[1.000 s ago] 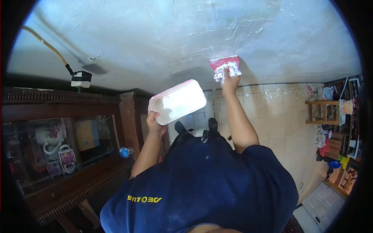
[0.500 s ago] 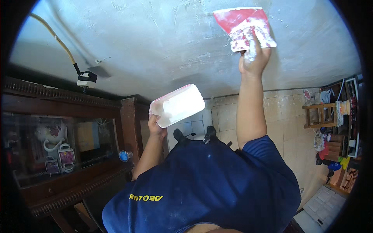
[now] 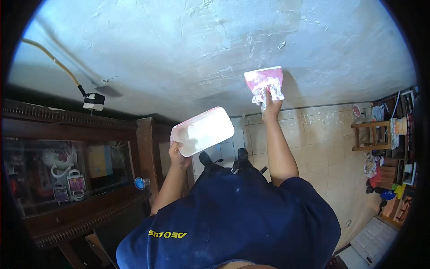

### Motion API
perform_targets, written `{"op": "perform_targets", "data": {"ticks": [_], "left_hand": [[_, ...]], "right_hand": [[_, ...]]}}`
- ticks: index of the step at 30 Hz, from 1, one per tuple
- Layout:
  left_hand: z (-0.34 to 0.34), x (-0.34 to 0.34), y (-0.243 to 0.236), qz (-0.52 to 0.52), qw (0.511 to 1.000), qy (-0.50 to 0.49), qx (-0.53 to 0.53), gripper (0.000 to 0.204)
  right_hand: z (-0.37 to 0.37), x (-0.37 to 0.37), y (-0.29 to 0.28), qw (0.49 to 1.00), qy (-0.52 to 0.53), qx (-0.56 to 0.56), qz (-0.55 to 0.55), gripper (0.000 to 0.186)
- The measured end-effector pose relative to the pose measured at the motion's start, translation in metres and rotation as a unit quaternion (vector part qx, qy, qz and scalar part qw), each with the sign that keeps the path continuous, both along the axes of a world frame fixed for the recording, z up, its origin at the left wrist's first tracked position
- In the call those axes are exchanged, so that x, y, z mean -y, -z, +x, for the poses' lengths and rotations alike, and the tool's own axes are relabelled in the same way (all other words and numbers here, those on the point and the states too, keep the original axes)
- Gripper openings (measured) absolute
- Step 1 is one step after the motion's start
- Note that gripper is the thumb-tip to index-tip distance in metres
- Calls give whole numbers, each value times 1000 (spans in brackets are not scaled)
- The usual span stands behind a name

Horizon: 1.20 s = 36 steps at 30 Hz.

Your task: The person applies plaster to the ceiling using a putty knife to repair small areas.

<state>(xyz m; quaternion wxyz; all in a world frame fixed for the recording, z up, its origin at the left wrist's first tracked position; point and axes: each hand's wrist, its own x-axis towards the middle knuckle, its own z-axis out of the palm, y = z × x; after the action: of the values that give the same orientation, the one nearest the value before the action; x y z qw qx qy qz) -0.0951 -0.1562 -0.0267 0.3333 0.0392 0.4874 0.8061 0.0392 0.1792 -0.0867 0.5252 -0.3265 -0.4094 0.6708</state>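
Observation:
My right hand (image 3: pixel 272 107) is closed on a wide red putty spreader (image 3: pixel 264 80) smeared with white paste. The blade's straight white edge points up toward the pale, rough-coated wall (image 3: pixel 179 58); whether it touches the wall I cannot tell. My left hand (image 3: pixel 178 158) grips the near left corner of a shallow rectangular tray (image 3: pixel 222 117), thumb over the rim. White paste (image 3: pixel 204 132) lies inside the tray, which is held tilted, lower and to the left of the spreader. Ridges and streaks of coating mark the wall above both hands.
A dark wooden cabinet (image 3: pixel 71 119) with glass panels stands at the left. Above it a black-and-white socket (image 3: pixel 94 101) hangs from a yellow cable (image 3: pixel 53 58). At the right are a wooden stool (image 3: pixel 371 136), cluttered shelves and the tiled floor (image 3: pixel 322 148).
My right hand has brought the spreader down and slightly left, away from the upper wall. The tray in my left hand has dropped a little.

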Motion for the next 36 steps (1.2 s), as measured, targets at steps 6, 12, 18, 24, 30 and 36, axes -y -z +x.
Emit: {"op": "perform_targets", "data": {"ticks": [6, 12, 18, 24, 30, 36], "left_hand": [[4, -5, 12, -2, 1000, -12, 18, 64], [13, -14, -1, -15, 1000, 2, 12, 65], [16, -26, 3, -23, 999, -8, 25, 66], [15, -24, 21, -46, 998, 4, 36, 64], [21, -35, 14, -26, 999, 13, 18, 61], [20, -36, 17, -19, 999, 24, 31, 60]], "right_hand": [[-11, -30, -40, 995, 23, -90, 34, 21], [-23, -36, -44, 995, 66, 1, 77, 19], [-35, -39, -40, 995, 80, -57, 34, 15], [-39, -32, -46, 991, 90, -86, 37, 17], [-47, -33, -38, 986, 117, -122, 13, 21], [-49, -35, -34, 987, 119, -101, 48, 24]]}}
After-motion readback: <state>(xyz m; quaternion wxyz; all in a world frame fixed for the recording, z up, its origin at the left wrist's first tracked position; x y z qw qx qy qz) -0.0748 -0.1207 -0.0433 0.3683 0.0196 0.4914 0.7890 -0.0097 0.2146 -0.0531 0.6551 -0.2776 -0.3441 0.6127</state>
